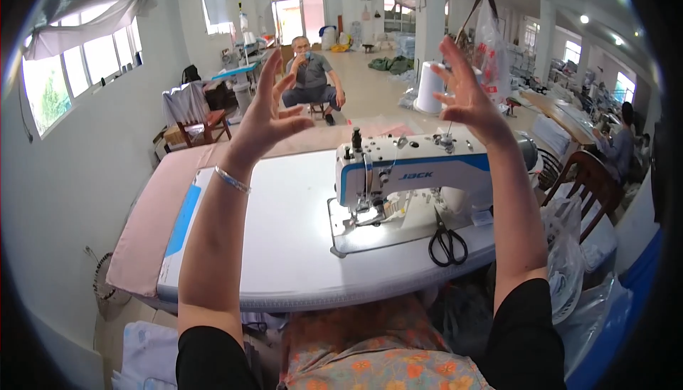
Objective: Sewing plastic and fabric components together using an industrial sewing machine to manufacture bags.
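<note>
Both my arms are raised over the sewing table [284, 212], palms turned toward each other. My left hand [269, 109] is up on the left with its fingers apart and nothing in it; a silver bracelet [233, 179] circles that wrist. On the right my right hand [469, 95], likewise unoccupied and with spread fingers, hovers above the white and blue sewing machine [420, 169]. The machine's lamp lights its needle area. Black-handled scissors [448, 244] lie on the tabletop near its front edge, beside the machine.
Behind the table a seated person [311, 77] holds something near the mouth. White thread cones [430, 87] stand past the machine. A wooden chair [587, 191] and plastic bags [565, 248] are at right; another person [620, 144] sits beyond. Another chair [203, 127] is back left.
</note>
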